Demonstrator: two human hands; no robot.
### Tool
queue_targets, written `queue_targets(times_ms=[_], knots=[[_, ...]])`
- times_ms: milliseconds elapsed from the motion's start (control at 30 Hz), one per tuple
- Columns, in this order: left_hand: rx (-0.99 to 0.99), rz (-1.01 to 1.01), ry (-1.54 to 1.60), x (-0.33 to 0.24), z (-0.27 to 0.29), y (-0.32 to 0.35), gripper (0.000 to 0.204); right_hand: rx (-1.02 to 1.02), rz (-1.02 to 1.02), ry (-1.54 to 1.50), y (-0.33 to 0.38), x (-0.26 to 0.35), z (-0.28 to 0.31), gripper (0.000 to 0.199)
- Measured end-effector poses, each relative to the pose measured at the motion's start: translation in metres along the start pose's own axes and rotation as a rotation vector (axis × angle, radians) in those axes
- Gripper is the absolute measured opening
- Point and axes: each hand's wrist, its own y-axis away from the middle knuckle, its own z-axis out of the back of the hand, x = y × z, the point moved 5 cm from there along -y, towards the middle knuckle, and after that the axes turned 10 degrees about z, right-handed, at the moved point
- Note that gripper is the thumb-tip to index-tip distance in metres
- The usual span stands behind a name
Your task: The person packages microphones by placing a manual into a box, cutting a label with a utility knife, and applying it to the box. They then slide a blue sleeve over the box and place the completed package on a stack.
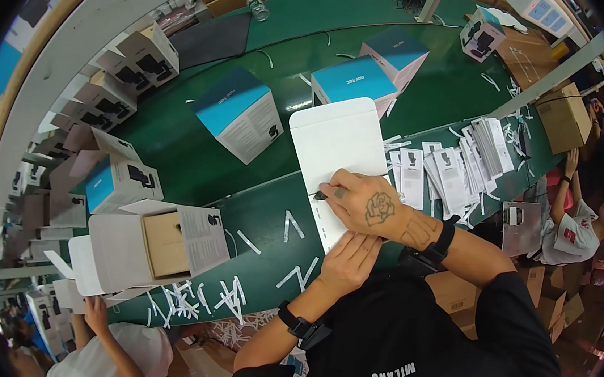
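Observation:
A white cardboard carton (335, 142) with a long raised flap lies right in front of me. Its inner side faces up, with small dark slots or marks along the near left edge. My right hand (369, 204), closed, pinches a small dark object (320, 195) against the board; the fingers hide most of it, so its kind cannot be told. My left hand (350, 262) grips the carton's near edge with bent fingers, touching the right wrist. Two blue-topped boxes, a nearer blue-topped box (356, 79) and a farther one (396, 52), stand just beyond the flap.
Another blue-topped box (236, 113) stands left of centre, and an open box (181, 239) with a brown insert lies nearer. Folded leaflets (457, 167) are piled at right. White paper strips (182, 299) litter the green table (271, 211). Co-workers sit at lower left and far right.

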Motion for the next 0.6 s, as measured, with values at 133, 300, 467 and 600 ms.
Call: queue_targets(times_ms=[133, 300, 467, 600], knots=[[-0.010, -0.011, -0.014, -0.002, -0.002, 0.006, 0.029, -0.034, 0.034, 0.011, 0.001, 0.003, -0.003, 0.015], [0.031, 0.010, 0.022, 0.000, -0.005, 0.006, 0.030, 0.028, 0.108, -0.037, 0.000, 0.010, -0.013, 0.017], [0.008, 0.003, 0.009, -0.001, -0.004, 0.005, 0.030, -0.011, 0.032, -0.122, -0.006, 0.009, -0.006, 0.020], [-0.016, 0.006, 0.010, -0.003, -0.001, -0.001, 0.029, 0.013, 0.024, -0.152, -0.008, 0.008, -0.012, 0.023]])
